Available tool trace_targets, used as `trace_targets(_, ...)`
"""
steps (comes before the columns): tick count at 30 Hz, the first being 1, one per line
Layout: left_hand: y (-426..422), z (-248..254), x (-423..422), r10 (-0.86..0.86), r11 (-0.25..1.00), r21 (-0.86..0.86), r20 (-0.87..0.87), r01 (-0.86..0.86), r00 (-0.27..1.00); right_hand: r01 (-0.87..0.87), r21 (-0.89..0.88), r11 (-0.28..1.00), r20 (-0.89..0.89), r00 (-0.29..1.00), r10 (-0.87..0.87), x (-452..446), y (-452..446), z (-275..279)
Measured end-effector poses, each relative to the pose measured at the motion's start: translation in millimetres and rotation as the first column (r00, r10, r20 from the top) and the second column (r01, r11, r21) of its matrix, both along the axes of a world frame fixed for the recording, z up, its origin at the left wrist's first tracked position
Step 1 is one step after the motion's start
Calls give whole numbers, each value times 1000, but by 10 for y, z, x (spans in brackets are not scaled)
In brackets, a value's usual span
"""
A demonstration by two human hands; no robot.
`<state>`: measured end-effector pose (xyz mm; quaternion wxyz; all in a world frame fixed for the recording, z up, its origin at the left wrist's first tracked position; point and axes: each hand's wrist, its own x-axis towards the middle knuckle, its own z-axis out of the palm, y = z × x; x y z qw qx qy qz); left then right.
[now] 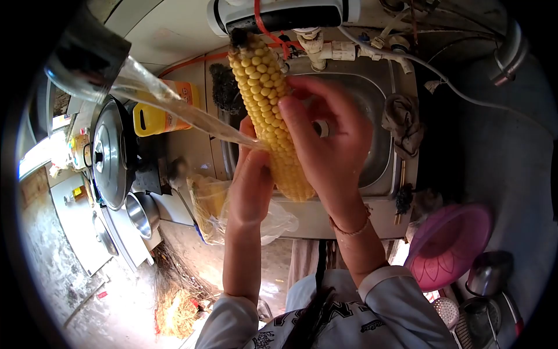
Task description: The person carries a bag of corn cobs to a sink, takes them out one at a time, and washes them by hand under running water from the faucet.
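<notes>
Corn cob [269, 118] slants between left hand [251, 180] and right hand [336, 136], both hands gripping its sides.

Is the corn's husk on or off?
Off: the corn shows bare yellow kernels wherever the left hand and right hand don't cover it.

A tiled counter [195, 152] is fitted with a steel sink [388, 185].
To the left of the sink, a yellow container [164, 113] is set on the tiles; a dark, frizzy clump [225, 88] is lodged by the rear left corner; a clear plastic bag [208, 203] with yellow contents is spread near the front edge; a crumpled cloth [402, 123] is draped on the right rim; below, the floor [131, 296] is strewn with straw-like stalks [175, 308].
</notes>
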<state>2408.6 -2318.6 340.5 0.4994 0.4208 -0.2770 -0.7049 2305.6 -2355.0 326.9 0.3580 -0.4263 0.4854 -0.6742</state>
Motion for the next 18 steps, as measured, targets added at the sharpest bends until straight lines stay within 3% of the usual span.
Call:
trace_targets(5,-4,-24,12,-4,999,-47,158,11,987,28,-67,997,-167,985,-39,-35,18,19)
trace_targets(7,12,-53,48,0,994,-102,346,37,938,90,-64,994,-400,910,-108,-28,22,56)
trace_targets(8,17,-56,47,0,994,-101,345,37,939,90,-64,994,-400,910,-108,-17,20,55)
trace_targets(10,25,-64,42,12,996,-87,339,18,941,86,-153,984,-565,809,-158,7,17,47)
trace_targets(15,89,-62,44,-10,996,-79,327,38,945,1,-164,986,-452,889,-76,3,115,-28)
trace_targets(18,111,-80,37,31,998,-63,227,-17,973,-23,-187,982,-357,933,-46,5,163,-102)
